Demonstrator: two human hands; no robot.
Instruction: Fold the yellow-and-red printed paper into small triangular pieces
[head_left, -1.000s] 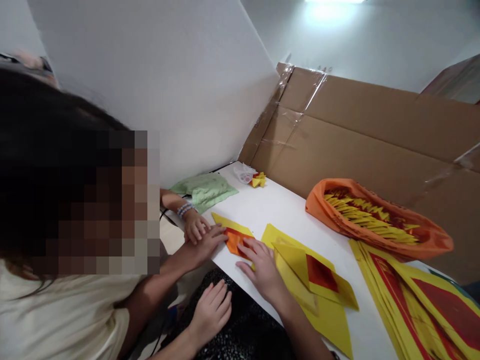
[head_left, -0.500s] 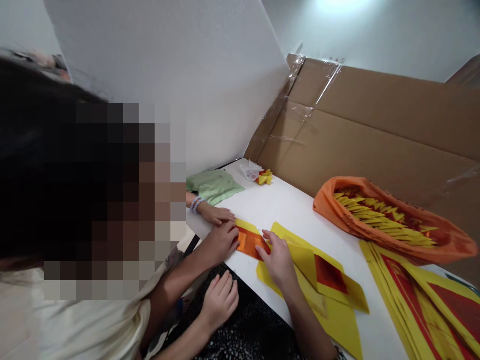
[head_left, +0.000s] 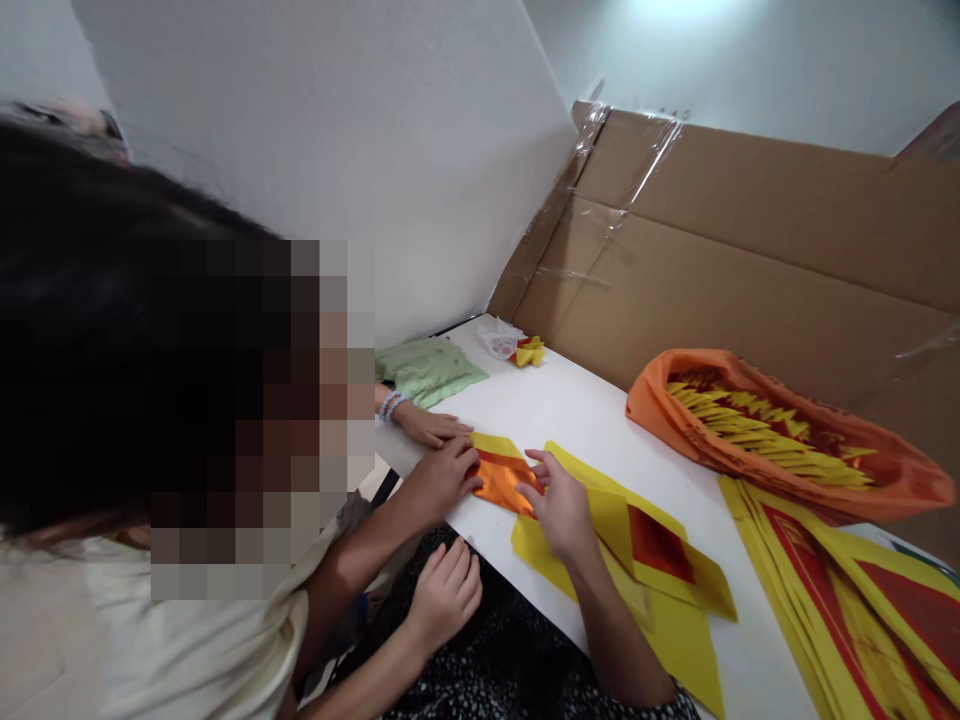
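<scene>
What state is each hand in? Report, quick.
Left hand: open over the dark dotted clothing, holding nothing visible.
Right hand: open, thumb at the orange-and-yellow paper, no closed grip visible.

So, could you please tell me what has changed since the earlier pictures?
The right hand has shifted right, from lying across the orange-and-yellow paper to its right end, uncovering more of it. The co-worker's braceleted hand has moved forward to the paper's left end. The left hand, orange bag and green cloth stayed as they were.
</scene>
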